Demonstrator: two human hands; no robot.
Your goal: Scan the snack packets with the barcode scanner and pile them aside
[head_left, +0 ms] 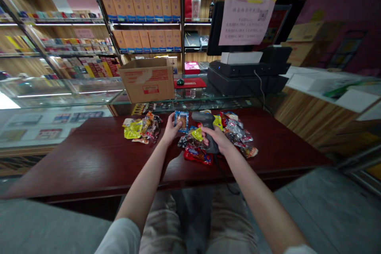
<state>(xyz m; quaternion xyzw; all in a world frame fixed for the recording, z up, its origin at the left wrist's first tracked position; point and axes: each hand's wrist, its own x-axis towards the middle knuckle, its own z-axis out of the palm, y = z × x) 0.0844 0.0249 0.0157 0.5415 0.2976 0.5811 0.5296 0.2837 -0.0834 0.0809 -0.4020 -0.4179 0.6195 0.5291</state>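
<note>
A dark red-brown wooden tabletop (89, 158) carries two heaps of snack packets; a small heap (142, 127) lies left of centre; a larger heap (226, 135) lies to the right, a red packet (198, 154) at its near edge.

The print on the small blue packet (181, 120) is too small to read, and the left hand (170, 130) covers its lower corner. The right hand (214, 138) hides the scanner (205, 121) grip. The notice (245, 21) text stays illegible.

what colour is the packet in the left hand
Blue-edged, with an orange-brown middle: the packet held up by the left hand, seen in the head view.
</note>
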